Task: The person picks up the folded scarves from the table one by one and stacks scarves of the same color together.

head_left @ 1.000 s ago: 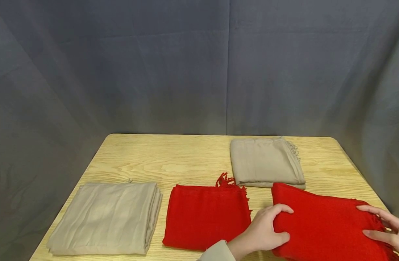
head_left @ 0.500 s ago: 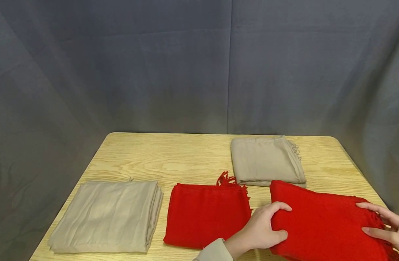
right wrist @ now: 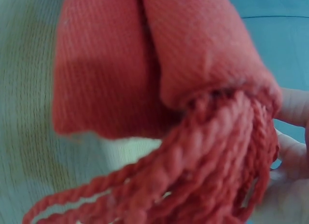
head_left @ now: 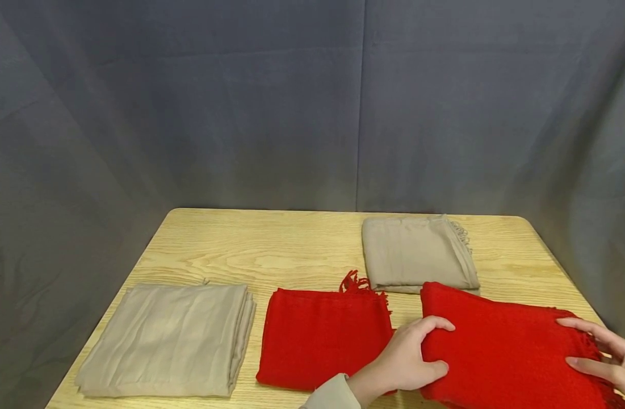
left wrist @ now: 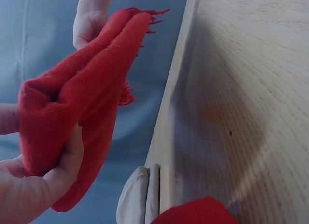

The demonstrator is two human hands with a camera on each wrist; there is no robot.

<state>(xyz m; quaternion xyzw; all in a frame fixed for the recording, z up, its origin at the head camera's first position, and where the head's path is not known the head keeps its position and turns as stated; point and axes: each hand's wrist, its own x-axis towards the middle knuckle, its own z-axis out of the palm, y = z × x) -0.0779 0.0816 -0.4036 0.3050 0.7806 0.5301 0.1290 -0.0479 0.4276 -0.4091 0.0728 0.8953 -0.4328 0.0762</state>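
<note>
Left grip [head_left: 411,358]: thumb over, fingers curled under near-left edge of folded red scarf [head_left: 501,346]. Right grip [head_left: 605,355]: fingers extended along its fringed right end, thumb beneath, holding it. Scarf spans between both grips, above wooden counter [head_left: 292,250]. Beyond left grip's left: beige cloth [head_left: 169,338], then second red scarf [head_left: 324,338] just beside. Behind grips: smaller beige scarf [head_left: 416,253].

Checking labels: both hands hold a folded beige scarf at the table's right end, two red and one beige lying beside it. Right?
Not quite. The folded fringed scarf held by the left hand and right hand is red, as the head view shows. Lying on the wooden table are one red and two beige.
</note>
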